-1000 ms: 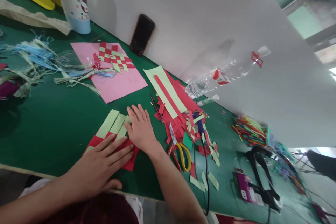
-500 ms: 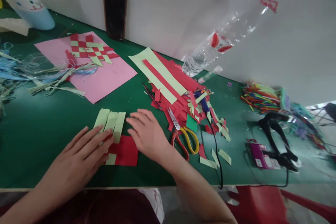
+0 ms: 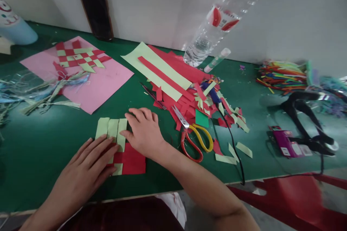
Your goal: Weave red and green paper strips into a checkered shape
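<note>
Red and pale green paper strips lie woven together near the table's front edge. My left hand rests flat across the left part of this weave, fingers stretched out, hiding some of it. Three pale green strips stick up side by side beyond those fingertips. At the right strip's edge is my right hand, fingers slightly bent and thumb apart; the thumb and index fingertips touch the strip. The red paper part lies below it, uncovered. Scissors with red and yellow handles lie partly spread to the right.
Behind are pink paper bearing woven pieces, a pale green sheet, red scraps and a glue stick. A phone and a plastic bottle lean by the wall. A black cable crosses the right side.
My right hand has moved left onto the rightmost pale green strip, where earlier it hovered just beside it. My left hand stays on the weave. The camera view has shifted and tilted.
</note>
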`<act>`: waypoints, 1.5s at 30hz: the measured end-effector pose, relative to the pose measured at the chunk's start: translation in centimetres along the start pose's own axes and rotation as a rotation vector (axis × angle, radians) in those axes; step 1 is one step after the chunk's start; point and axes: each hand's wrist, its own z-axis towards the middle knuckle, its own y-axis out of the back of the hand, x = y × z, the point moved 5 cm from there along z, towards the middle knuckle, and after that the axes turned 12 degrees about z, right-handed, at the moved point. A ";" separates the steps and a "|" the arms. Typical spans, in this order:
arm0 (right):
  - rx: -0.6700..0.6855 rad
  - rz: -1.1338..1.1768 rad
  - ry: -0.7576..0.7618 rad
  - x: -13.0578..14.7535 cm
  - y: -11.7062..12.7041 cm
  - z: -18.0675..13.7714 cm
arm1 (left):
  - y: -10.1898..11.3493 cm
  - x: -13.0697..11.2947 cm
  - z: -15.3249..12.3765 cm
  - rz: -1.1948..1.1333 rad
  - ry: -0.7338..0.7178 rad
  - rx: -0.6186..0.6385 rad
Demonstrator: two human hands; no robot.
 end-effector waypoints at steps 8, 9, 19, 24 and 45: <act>-0.071 0.254 0.276 0.8 1.2 -2.4 | 0.5 0.0 0.6 -0.055 0.059 -0.023; -0.057 0.251 0.327 1.1 1.5 -3.2 | 0.6 0.0 0.6 -0.068 0.065 -0.028; -0.142 0.218 0.358 1.9 2.4 -3.9 | 0.9 0.0 1.0 -0.079 0.053 -0.048; -0.131 0.122 0.211 0.9 2.7 -2.2 | 0.7 -0.1 0.8 -0.052 0.042 -0.062; 0.075 0.044 0.133 1.1 -0.5 0.2 | 0.8 -0.2 0.9 -0.010 0.042 -0.054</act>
